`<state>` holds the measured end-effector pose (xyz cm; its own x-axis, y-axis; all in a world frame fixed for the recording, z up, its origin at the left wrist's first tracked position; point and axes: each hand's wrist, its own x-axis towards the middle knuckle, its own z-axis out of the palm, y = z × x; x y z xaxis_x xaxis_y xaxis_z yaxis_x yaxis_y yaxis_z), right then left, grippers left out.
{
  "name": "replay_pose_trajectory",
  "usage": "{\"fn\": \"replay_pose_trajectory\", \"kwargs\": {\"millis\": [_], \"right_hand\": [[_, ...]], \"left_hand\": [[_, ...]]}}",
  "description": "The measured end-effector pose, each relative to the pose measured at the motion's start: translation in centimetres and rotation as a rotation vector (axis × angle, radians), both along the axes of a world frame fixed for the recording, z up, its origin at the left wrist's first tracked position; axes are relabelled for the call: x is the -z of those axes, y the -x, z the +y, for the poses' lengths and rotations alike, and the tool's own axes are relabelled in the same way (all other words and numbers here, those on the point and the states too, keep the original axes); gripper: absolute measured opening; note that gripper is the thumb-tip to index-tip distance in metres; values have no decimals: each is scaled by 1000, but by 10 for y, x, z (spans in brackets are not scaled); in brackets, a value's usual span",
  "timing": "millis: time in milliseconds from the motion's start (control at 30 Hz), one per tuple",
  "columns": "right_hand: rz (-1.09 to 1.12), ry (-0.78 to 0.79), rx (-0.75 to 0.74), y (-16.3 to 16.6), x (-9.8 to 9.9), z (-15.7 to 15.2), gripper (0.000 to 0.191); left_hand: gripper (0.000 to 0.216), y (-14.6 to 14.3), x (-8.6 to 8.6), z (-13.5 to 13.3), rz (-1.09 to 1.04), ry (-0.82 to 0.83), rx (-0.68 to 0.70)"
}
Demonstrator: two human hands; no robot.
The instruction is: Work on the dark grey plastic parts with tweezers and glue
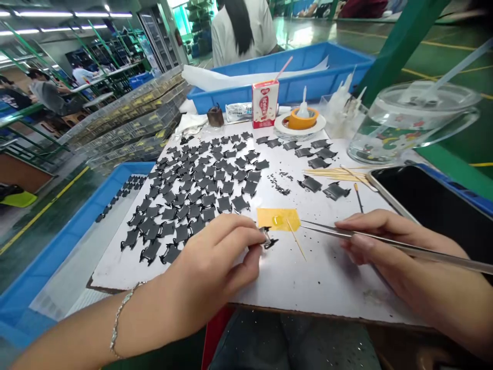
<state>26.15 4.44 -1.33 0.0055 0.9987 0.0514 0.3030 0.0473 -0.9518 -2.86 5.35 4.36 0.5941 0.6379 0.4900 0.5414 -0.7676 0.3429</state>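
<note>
My left hand (225, 252) pinches a small black plastic part (268, 239) between thumb and fingers, just above the white table surface. In my right hand (400, 246) is a pair of metal tweezers (370, 238), its tips near the right edge of a yellow paper piece (264, 218). A clear yellowish drop (277, 221) lies on that paper. A toothpick (296, 240) rests with one end on the paper. Tiny black bits (279, 186) are heaped behind it. Many similar black parts (196, 198) spread over the left of the table.
At the back stand a drink carton (265, 105), tape rolls (302, 119) and a blue bin (231, 97). A lidded pitcher (385, 128) and a phone (435, 205) are on the right. Thin sticks (335, 173) lie behind my right hand. Another blue bin (23, 303) is at left.
</note>
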Motion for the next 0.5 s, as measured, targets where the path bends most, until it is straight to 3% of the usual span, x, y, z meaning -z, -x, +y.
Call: {"fn": "replay_pose_trajectory", "kwargs": {"millis": [167,233,367,500], "right_hand": [[-94,-1,55,13,-25,-5,32],[-177,-75,68,16,-30,-5,29],[-327,-160,-102,16,-34,-2,31],[-183,-38,-53,22,-39,9,35]], "left_hand": [[24,0,8,-5,114,-12,153],[29,-5,3,-2,155,127,208],[41,-22,-1,15,230,342,288],[37,-38,8,31,268,304,331]]}}
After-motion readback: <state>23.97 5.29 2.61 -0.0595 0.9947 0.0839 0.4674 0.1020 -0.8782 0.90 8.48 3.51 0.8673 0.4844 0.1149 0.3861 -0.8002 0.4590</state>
